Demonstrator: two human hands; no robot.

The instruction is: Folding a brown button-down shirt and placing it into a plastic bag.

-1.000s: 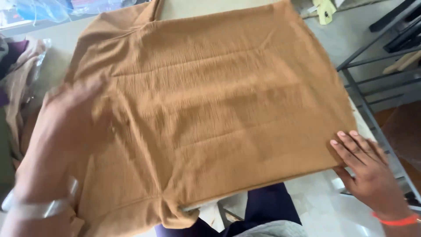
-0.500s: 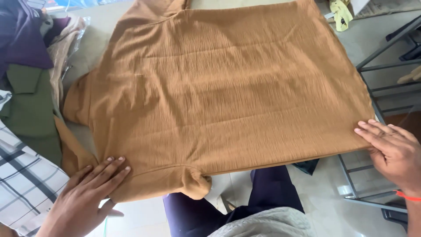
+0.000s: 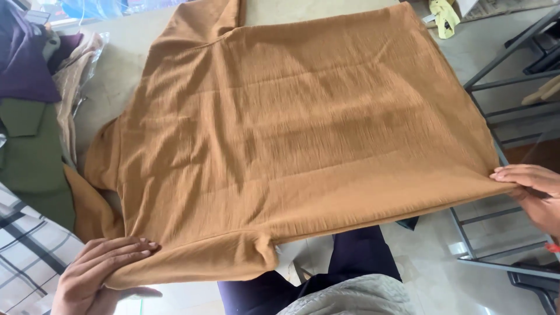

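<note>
A large brown ribbed garment (image 3: 303,134) lies spread flat across a pale table (image 3: 116,64). My left hand (image 3: 102,274) pinches its near left corner, fingers on top and thumb beneath the hem. My right hand (image 3: 534,192) grips the near right corner at the table's edge, where the cloth is drawn out to a point. A small fold (image 3: 265,254) bunches along the near hem between my hands.
A pile of clothes sits at the left: purple (image 3: 26,64), green (image 3: 29,157) and a checked fabric (image 3: 29,256). A grey metal rack (image 3: 513,116) stands to the right over the floor. My dark trouser legs (image 3: 356,262) show below the table edge.
My left hand has closed on the near left corner it was resting on. My right hand has gripped the right corner and drawn it outward. The view has shifted slightly.
</note>
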